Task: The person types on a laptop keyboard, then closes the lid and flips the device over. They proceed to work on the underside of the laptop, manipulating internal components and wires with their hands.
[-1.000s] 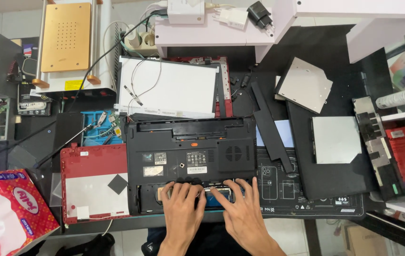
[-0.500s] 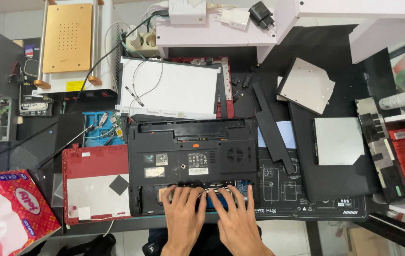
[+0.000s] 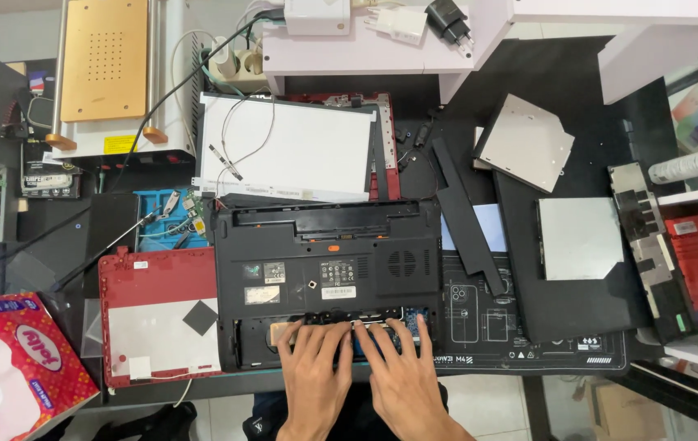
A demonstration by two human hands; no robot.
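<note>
Hands, two of them, are pressing side by side into the open bay along the near edge of one upturned black laptop base [image 3: 328,273] lying mid-table: left hand [image 3: 314,371] and right hand [image 3: 398,376] are both spreading their fingers flat on the exposed parts, gripping nothing. One red lid panel [image 3: 160,314] is lying just left of the base, one white screen panel [image 3: 288,147] behind it, two silver drives [image 3: 526,140] well to the right, and one tissue box [image 3: 10,371] is sitting at the table's left corner.
</note>
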